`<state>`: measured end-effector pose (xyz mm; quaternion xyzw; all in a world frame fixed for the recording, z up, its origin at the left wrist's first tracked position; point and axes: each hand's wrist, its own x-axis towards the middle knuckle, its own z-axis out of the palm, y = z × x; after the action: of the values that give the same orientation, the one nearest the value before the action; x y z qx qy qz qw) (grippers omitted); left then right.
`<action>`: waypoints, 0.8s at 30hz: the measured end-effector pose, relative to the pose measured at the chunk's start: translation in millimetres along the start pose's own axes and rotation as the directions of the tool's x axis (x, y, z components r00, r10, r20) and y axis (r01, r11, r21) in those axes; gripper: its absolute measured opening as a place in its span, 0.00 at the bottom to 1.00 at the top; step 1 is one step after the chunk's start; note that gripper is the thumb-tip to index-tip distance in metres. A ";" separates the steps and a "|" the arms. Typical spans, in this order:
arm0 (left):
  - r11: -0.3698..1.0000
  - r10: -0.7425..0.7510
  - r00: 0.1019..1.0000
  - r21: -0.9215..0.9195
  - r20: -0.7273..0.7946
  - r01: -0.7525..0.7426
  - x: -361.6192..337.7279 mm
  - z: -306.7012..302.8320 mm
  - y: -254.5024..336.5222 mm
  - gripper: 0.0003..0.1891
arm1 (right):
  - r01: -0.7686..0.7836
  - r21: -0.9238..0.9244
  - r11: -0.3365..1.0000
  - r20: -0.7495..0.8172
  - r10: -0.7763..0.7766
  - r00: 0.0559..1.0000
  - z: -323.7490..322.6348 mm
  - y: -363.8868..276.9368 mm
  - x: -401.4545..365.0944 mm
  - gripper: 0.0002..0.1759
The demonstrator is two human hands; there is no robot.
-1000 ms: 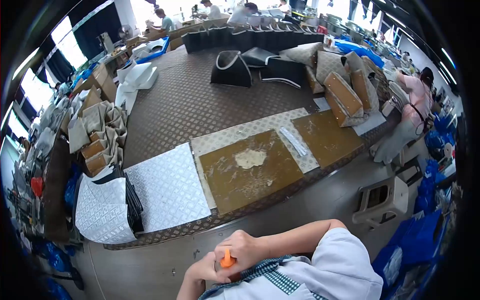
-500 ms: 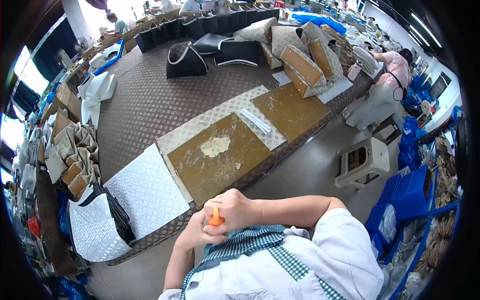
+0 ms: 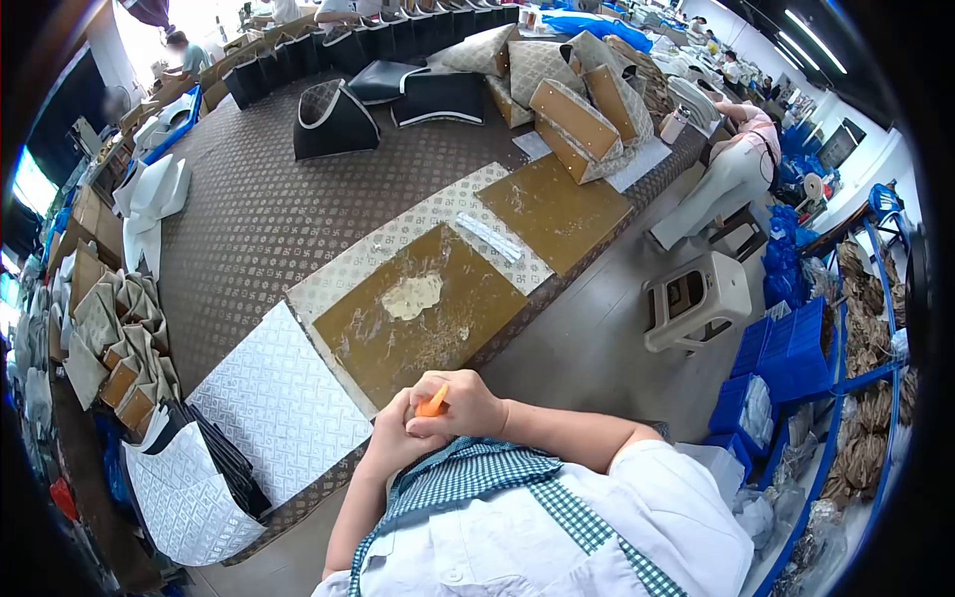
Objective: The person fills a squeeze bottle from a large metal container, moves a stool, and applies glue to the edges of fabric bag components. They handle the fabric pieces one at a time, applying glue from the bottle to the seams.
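My two hands are pressed together in front of the checked apron (image 3: 477, 478), at the near edge of the table. Between them sticks out a small orange pointed thing (image 3: 432, 406), its tip upward; its lower part is hidden in the fingers. My right hand (image 3: 466, 400) is closed round it from the right. My left hand (image 3: 393, 438) is closed against it from the left, with the fingers partly hidden. Just beyond the hands lies a brown board (image 3: 373, 348) with a pale dried patch (image 3: 411, 297) and whitish smears on it.
A second brown board (image 3: 557, 209) and white strips (image 3: 487, 237) lie farther right. White quilted sheets (image 3: 288, 398) are at left. Black bins (image 3: 336, 119) and patterned boxes (image 3: 577, 129) stand at the back. A plastic stool (image 3: 701, 298) and a person (image 3: 736, 149) are on the right.
The view has shifted, so the table appears farther left. My hands stay together, and the orange thing now tilts more to the right.
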<state>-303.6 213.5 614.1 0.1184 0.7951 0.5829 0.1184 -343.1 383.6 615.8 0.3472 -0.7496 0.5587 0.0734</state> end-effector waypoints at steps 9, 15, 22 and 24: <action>0.994 0.004 0.981 -0.103 -0.193 -0.025 112.4 36.9 -22.2 0.32 | -0.502 -0.128 0.855 0.072 0.513 0.855 -83.1 80.3 -41.0 0.44; 0.982 0.174 0.984 -0.069 -0.036 -0.176 258.1 122.1 22.8 0.56 | -0.436 0.355 0.827 -0.184 0.520 0.834 -160.1 162.9 -7.1 0.33; 0.988 0.117 0.993 0.099 0.033 -0.120 362.2 167.5 26.4 0.51 | -0.599 -0.173 0.782 -0.452 0.477 0.754 -309.7 325.8 23.9 0.41; 0.997 0.002 1.000 0.071 -0.031 0.000 372.7 163.3 16.4 0.47 | -0.654 -0.193 0.731 -0.496 0.503 0.708 -334.2 372.7 41.3 0.42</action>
<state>-601.3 486.7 563.3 0.1140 0.8170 0.5561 0.1015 -691.4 712.7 465.2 -0.0552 -0.8756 0.4676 0.1084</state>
